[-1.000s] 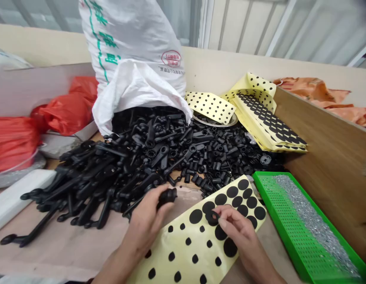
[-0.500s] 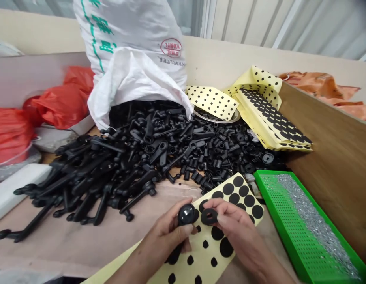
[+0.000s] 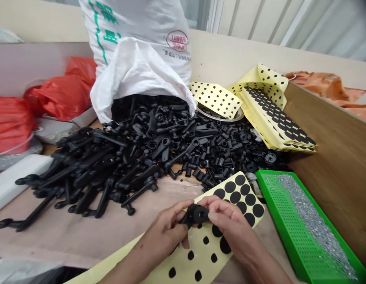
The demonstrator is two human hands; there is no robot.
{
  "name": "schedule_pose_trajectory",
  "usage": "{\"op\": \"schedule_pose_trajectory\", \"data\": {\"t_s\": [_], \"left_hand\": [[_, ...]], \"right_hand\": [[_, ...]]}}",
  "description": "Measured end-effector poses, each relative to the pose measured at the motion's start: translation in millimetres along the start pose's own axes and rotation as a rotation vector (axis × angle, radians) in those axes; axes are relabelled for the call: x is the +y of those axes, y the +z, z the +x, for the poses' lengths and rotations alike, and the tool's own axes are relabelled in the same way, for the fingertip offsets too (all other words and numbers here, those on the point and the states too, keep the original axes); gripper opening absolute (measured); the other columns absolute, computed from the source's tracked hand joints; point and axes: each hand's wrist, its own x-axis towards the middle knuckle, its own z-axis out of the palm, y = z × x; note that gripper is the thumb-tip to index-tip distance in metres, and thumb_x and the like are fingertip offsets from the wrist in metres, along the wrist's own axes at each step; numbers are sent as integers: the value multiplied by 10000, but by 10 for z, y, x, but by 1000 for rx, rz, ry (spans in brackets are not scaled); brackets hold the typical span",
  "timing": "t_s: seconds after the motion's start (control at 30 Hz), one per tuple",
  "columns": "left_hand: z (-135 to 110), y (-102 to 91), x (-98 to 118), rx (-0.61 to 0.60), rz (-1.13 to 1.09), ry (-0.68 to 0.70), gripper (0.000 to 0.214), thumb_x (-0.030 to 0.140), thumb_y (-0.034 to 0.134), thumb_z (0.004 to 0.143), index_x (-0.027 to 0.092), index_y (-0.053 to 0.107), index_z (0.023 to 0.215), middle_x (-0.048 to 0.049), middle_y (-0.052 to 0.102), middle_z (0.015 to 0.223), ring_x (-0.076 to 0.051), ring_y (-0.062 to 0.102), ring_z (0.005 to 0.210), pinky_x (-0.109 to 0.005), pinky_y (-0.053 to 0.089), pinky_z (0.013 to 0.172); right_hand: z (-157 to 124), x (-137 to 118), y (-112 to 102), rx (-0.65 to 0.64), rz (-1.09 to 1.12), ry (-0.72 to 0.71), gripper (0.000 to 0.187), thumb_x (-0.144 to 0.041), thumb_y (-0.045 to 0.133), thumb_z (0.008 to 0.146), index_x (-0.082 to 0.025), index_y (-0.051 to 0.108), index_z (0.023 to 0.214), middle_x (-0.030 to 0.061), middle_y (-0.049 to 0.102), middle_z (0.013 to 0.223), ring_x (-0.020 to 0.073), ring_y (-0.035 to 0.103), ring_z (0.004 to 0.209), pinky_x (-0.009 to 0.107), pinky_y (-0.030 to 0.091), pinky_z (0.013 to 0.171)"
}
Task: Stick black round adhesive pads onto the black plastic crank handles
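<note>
My left hand [image 3: 173,223] is closed around a black crank handle [image 3: 187,219], its round end turned up and most of its arm hidden in the palm. A black ring-shaped sticker [image 3: 199,215] with a hole in the middle lies against that round end. My right hand [image 3: 227,217] pinches the sticker's right edge between thumb and fingers. Whether it is fully flat on the handle I cannot tell. Beneath both hands is a yellow backing sheet [image 3: 159,260] with black round stickers on its far part and small black dots nearer me.
Black crank handles [image 3: 91,169] and small black parts [image 3: 221,150] spill from a white sack [image 3: 147,67]. A green tray [image 3: 285,232] of small metal pieces stands right, beside a wooden board [image 3: 336,169]. More yellow sticker sheets [image 3: 277,118] lie behind. Red bags [image 3: 61,94] sit left.
My right hand has brought the sticker left onto the crank handle's round end; before, they were slightly apart. My left hand has tilted the handle's face toward the right.
</note>
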Motion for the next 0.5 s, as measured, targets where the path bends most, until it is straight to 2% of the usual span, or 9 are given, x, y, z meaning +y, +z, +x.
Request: {"op": "schedule_pose_trajectory", "data": {"t_s": [0.2,0.33,0.5], "left_hand": [[1,-3,6,15,14,-22,606,209,510,645,118,460,1243,-53,660,908,-110,536,538,-253,374,553],[-3,-6,5,1,33,1,577,187,500,676,127,483,1250,-18,648,846,-102,527,550,-238,363,552],[10,-2,20,6,98,24,572,172,472,696,134,496,1266,-2,625,809,-100,505,543,-229,357,524]], "right_hand": [[-2,-18,9,3,2,33,142,-252,652,718,-176,565,636,64,591,1026,222,522,926,295,369,778],[-18,-34,10,4,55,53,165,-282,675,692,-175,571,622,67,581,1030,224,521,914,303,375,782],[-25,-13,10,26,-8,42,142,-257,687,679,-181,586,614,61,561,1078,232,499,981,297,372,805]]}}
